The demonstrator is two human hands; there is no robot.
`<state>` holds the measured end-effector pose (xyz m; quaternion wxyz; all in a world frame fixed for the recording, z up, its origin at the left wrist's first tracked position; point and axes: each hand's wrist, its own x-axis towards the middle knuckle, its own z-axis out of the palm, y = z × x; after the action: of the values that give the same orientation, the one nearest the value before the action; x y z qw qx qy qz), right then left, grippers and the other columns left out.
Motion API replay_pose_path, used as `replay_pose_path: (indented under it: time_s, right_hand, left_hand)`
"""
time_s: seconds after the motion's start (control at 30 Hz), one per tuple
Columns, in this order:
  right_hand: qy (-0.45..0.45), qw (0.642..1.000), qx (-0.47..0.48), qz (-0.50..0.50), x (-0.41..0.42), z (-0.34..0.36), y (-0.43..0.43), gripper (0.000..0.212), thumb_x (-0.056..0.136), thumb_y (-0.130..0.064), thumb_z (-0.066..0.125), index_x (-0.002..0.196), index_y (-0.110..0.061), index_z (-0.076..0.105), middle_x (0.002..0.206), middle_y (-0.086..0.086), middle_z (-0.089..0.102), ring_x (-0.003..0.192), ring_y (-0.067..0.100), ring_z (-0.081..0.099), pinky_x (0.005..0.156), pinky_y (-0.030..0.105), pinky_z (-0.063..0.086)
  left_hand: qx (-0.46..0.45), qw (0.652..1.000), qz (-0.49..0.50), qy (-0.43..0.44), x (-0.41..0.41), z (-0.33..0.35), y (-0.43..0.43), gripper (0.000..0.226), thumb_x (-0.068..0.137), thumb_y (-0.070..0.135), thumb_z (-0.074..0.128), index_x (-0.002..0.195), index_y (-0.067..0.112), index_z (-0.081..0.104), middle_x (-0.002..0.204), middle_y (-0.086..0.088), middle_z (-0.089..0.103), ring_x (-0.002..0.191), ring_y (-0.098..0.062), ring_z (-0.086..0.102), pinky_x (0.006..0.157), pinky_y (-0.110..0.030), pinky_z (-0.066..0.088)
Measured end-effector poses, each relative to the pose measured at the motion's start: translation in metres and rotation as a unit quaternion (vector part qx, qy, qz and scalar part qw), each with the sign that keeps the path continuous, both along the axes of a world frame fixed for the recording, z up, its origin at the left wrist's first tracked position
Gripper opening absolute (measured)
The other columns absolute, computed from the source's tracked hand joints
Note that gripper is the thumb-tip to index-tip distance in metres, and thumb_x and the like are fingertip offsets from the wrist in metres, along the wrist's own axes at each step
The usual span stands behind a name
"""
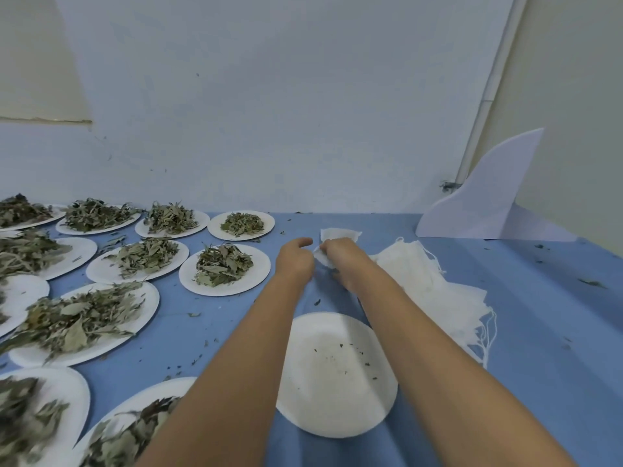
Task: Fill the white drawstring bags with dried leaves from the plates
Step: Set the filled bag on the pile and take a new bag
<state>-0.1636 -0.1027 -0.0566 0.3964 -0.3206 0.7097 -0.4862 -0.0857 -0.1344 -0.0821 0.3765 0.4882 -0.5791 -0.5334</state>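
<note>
1. The right grip (340, 259), the person's right hand, has its fingers curled round the near edge of a white drawstring bag (338, 234). The bag lies far out on the blue desk (522, 315), just left of the pile of spare bags (424, 274).
2. The left grip (295, 261) sits just beside the bag's left corner, fingers loosely curled and one finger pointing forward. Whether it pinches the cloth or the string cannot be told.
3. Step in hand, as judged: working the bag's mouth with both hands. Whether the bag already holds leaves is hidden by the right grip.
4. The near plate (337, 406), between the forearms, carries only crumbs. The nearest loaded plate (258, 281), heaped with dried leaves (222, 264), stands just left of the left grip; more loaded plates lie further left.
5. To do the step well:
   - Pinch opposite sides of the hem, one in each grip, and draw them apart so the mouth stays wide.
   - Keep the string clear of the opening.
   - Bring the opened bag beside the loaded plate before filling, since crumbs already litter the desk.
   - Feed the leaves in small pinches; they look brittle.
</note>
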Motion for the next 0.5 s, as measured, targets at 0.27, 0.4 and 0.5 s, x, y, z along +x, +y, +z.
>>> replay_pose_path:
  time_s: [0.27,0.4,0.5]
  right_hand:
    - [0.306,0.939,-0.135,-0.078,0.0,0.009,0.062,0.015,0.09,-0.009,0.049,0.092,-0.009,0.063,0.089,0.005,0.066,0.078,0.019,0.064,0.071,0.031,0.05]
    - [0.475,0.863,-0.064,-0.16,-0.028,-0.015,0.087,0.046,0.09,-0.021,0.061,0.131,-0.009,0.044,0.13,0.009,0.049,0.121,0.025,0.044,0.09,0.032,0.04]
    - [0.491,0.86,0.079,-0.116,-0.039,-0.032,0.097,0.059,0.088,-0.039,0.062,0.13,-0.004,0.041,0.132,0.013,0.049,0.121,0.03,0.046,0.091,0.036,0.042]
  left_hand:
    - [-0.136,0.99,0.031,0.03,0.0,0.032,0.049,0.038,0.089,-0.008,0.034,0.119,0.005,0.055,0.122,-0.012,0.058,0.11,-0.027,0.059,0.095,-0.041,0.048]
    - [-0.13,0.991,0.015,0.04,-0.004,0.032,0.069,0.035,0.088,-0.007,0.034,0.105,0.009,0.06,0.11,-0.008,0.062,0.103,-0.028,0.063,0.091,-0.041,0.051]
    - [-0.098,0.994,0.017,0.046,-0.006,0.023,0.079,0.032,0.088,-0.006,0.035,0.1,0.011,0.059,0.11,-0.009,0.064,0.095,-0.026,0.064,0.069,-0.026,0.054]
